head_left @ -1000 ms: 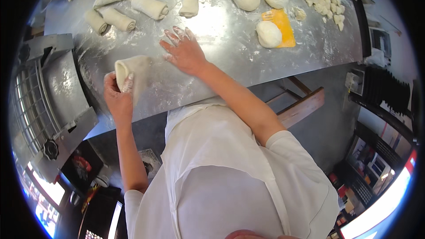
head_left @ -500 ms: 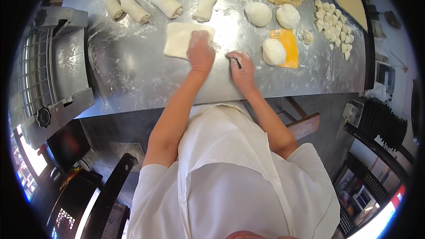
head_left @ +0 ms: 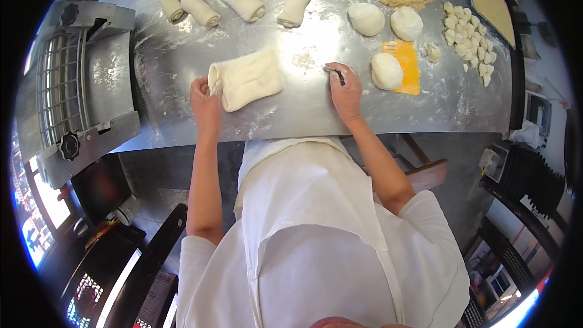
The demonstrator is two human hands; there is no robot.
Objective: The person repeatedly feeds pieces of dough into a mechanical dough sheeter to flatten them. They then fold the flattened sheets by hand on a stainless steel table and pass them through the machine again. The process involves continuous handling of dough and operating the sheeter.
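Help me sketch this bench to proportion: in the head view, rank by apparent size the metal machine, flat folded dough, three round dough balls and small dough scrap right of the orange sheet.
1. Metal machine
2. Flat folded dough
3. Three round dough balls: too alike to rank among themselves
4. Small dough scrap

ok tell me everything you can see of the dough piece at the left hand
The dough piece is pale, soft-looking and roughly four-sided, with a curled-over left end and a creased top. It lies slightly slanted on the floured metal table, right end farther from the person. The left hand pinches its left end.
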